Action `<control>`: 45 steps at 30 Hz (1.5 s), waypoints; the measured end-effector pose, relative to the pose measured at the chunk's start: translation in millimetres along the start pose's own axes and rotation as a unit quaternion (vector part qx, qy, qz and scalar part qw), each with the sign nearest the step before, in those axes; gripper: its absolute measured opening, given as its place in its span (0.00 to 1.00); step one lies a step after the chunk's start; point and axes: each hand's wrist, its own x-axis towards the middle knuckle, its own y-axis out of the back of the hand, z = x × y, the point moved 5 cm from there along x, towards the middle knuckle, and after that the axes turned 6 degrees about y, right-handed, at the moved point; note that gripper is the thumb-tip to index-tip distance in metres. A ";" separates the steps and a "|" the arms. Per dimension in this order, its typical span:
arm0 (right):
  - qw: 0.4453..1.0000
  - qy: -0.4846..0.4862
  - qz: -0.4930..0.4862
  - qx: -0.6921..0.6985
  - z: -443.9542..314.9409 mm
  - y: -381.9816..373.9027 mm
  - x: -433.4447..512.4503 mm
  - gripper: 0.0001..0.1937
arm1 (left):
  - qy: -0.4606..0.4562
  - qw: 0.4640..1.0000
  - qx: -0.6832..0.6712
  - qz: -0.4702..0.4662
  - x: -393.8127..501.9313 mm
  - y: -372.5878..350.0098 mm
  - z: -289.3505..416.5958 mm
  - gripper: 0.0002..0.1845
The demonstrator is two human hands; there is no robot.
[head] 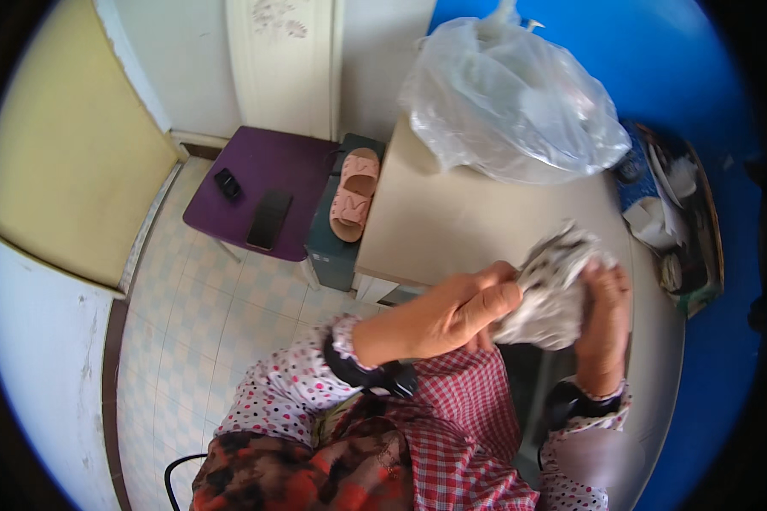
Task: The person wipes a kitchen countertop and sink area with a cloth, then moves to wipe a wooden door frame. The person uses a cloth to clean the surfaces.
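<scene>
My left hand (pixel 470 306) pinches the near left edge of a crumpled grey-white cloth (pixel 546 294) with dark spots, its thumb on top. Against the cloth's right side is my right hand (pixel 604 300), fingers curled onto it and a little blurred. I see the cloth held up over the front edge of a beige tabletop (pixel 447 223); its folds hide some of my fingers. Below it, a red-and-white checked fabric (pixel 466 396) covers my lap. Both forearms wear dotted sleeves with black bands at the wrists.
A large clear plastic bag (pixel 511 102) with contents sits at the table's back. Right of it stands an open box (pixel 690 255) of papers and small items. At left, a purple stool (pixel 281 160) carries a phone (pixel 270 219) and a small black object (pixel 227 184). Pink slippers (pixel 355 195) rest on a dark green box (pixel 332 262).
</scene>
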 end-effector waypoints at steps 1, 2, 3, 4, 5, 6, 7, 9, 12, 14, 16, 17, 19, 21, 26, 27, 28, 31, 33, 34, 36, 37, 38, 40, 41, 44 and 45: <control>0.999 -0.013 -0.034 0.035 -6.7 7.1 16.4 0.14 | 0.022 0.999 0.028 -0.041 -9.5 16.4 1.4 0.28; 0.999 -0.028 -0.035 -0.024 -14.3 20.0 32.7 0.16 | -0.022 0.999 0.034 0.002 -16.0 35.2 5.1 0.21; 0.995 -0.045 -0.094 -0.002 -13.2 19.5 44.6 0.19 | -0.051 0.991 0.082 0.094 -30.9 70.2 8.0 0.16; 0.979 -0.018 -0.055 -0.196 -5.6 32.4 54.4 0.21 | -0.056 0.971 0.086 0.218 -49.4 107.7 3.6 0.14; 0.936 0.017 -0.039 -0.350 8.0 36.4 58.8 0.23 | -0.077 0.936 0.085 0.331 -69.2 145.8 -4.5 0.13; 0.868 0.054 -0.021 -0.493 22.4 38.7 62.0 0.26 | -0.103 0.891 0.114 0.427 -88.8 188.6 -12.4 0.12; 0.860 0.052 -0.015 -0.507 40.3 41.5 53.8 0.31 | -0.079 0.839 0.159 0.515 -105.9 231.4 -27.2 0.11; 0.829 0.140 -0.061 -0.538 60.1 38.0 37.2 0.31 | 0.054 0.716 0.322 0.617 -142.1 292.0 -71.6 0.17; 0.833 0.177 -0.024 -0.524 75.4 36.8 22.9 0.28 | 0.258 0.617 0.477 0.570 -163.7 333.6 -166.8 0.38; 0.827 0.196 -0.005 -0.527 76.8 33.2 19.7 0.27 | 0.353 0.584 0.504 0.529 -163.2 343.0 -222.8 0.52; 0.827 0.191 0.001 -0.529 76.3 29.3 21.9 0.26 | 0.361 0.560 0.509 0.545 -150.6 344.3 -258.8 0.52; 0.822 0.189 0.000 -0.536 74.9 26.1 22.1 0.26 | 0.360 0.550 0.514 0.552 -144.1 343.7 -268.7 0.53; 0.815 0.194 0.007 -0.546 74.1 23.5 22.0 0.26 | 0.361 0.533 0.529 0.553 -131.1 344.9 -279.0 0.54; 0.810 0.193 0.018 -0.553 74.0 23.0 20.7 0.26 | 0.365 0.515 0.545 0.551 -119.7 347.0 -280.6 0.54; 0.809 0.188 0.036 -0.555 74.0 21.9 18.6 0.26 | 0.365 0.511 0.566 0.534 -111.5 350.3 -274.7 0.54; 0.808 0.187 0.034 -0.558 73.8 21.2 18.8 0.26 | 0.365 0.514 0.568 0.529 -112.2 349.4 -275.0 0.54; 0.807 0.188 0.034 -0.559 73.6 20.5 19.1 0.26 | 0.371 0.513 0.570 0.524 -112.9 349.2 -275.7 0.54; 0.807 0.189 0.038 -0.558 72.2 19.2 19.2 0.26 | 0.366 0.520 0.561 0.530 -116.1 347.7 -277.0 0.54; 0.807 0.189 0.039 -0.558 72.5 18.7 18.3 0.26 | 0.347 0.518 0.565 0.540 -116.2 346.7 -277.2 0.54; 0.807 0.189 0.040 -0.558 72.6 18.8 18.1 0.26 | 0.336 0.519 0.567 0.544 -116.4 346.0 -277.3 0.53; 0.807 0.191 0.041 -0.558 72.8 18.4 17.7 0.26 | 0.328 0.515 0.570 0.549 -117.3 345.4 -278.4 0.53; 0.806 0.191 0.040 -0.559 72.8 18.1 17.9 0.26 | 0.325 0.515 0.571 0.550 -117.7 345.0 -279.1 0.52; 0.804 0.190 0.043 -0.561 72.6 17.8 17.9 0.26 | 0.318 0.517 0.572 0.552 -118.0 344.8 -279.2 0.52; 0.808 0.193 0.042 -0.556 72.0 16.6 18.3 0.26 | 0.308 0.514 0.575 0.557 -119.4 343.9 -278.6 0.51; 0.806 0.192 0.044 -0.558 72.1 16.4 18.4 0.26 | 0.303 0.521 0.572 0.556 -120.1 343.2 -278.9 0.52; 0.807 0.188 0.044 -0.558 72.1 15.3 18.9 0.26 | 0.292 0.534 0.564 0.559 -124.4 340.3 -277.2 0.55; 0.809 0.189 0.041 -0.555 72.2 14.6 18.8 0.26 | 0.293 0.543 0.557 0.556 -127.1 338.6 -277.3 0.57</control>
